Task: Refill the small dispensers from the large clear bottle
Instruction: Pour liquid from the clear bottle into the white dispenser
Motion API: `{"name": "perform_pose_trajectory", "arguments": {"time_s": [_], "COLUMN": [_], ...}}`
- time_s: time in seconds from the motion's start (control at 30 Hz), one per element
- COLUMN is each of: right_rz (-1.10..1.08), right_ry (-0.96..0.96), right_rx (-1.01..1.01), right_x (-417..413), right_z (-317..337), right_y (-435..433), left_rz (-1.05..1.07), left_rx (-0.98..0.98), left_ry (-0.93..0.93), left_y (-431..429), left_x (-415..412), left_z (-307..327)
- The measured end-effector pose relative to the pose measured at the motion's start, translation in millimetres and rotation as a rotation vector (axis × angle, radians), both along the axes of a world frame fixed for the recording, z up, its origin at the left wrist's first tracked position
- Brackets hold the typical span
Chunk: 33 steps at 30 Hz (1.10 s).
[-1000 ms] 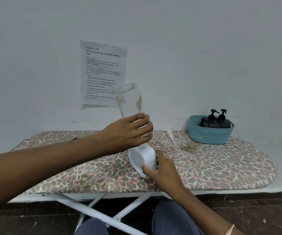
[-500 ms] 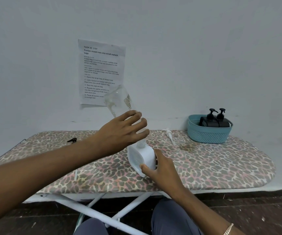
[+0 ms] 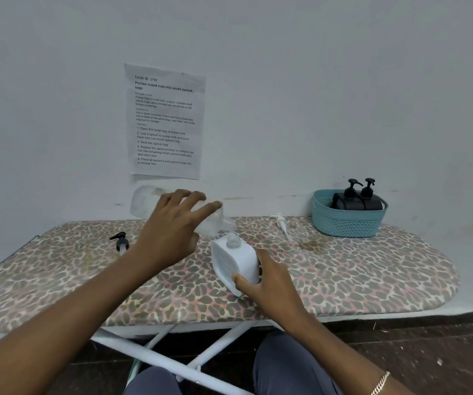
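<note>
Ironing board (image 3: 372, 280), dispenser (image 3: 236, 265) near front edge

Single view: one wide-angle camera worn on the head. It is stationed above the near long edge of the ironing board (image 3: 357, 280) and faces forward and down across the board toward the wall (image 3: 315, 81) behind it. Range is close: the left hand (image 3: 169, 232) and right hand (image 3: 269, 283) reach over the board at mid-frame, and the wearer's legs (image 3: 286, 366) show below its near edge. The board fills nearly the full frame width; its left end is cropped, its rounded right end is in frame.
</note>
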State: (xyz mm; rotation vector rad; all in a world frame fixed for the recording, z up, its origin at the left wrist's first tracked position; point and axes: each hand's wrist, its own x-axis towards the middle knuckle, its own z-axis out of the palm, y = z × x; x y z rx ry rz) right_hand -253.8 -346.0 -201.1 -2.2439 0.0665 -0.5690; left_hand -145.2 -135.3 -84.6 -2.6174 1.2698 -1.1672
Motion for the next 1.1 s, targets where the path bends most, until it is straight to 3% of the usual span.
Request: {"name": "perform_pose_trajectory", "arguments": {"time_s": [0.1,0.2,0.33,1.1], "right_rz": [0.008,0.007,0.009,0.007], "right_ry": [-0.007,-0.011,-0.024,-0.033], "right_rx": [0.005,0.006,0.019,0.019], "right_x": [-1,-1,-1,0], "right_z": [0,-1,-1,-5], "right_y": [0,0,1,-1], "left_rz": [0.006,-0.009,0.075,0.206], "left_rx": [-0.260,-0.662,-0.943,-0.948], "left_ry": [0.229,0.499,0.632,0.630], "left_y": [9,19,26,16], "left_x": [17,37,59,87], "left_z": [-3,-5,-16,-62]}}
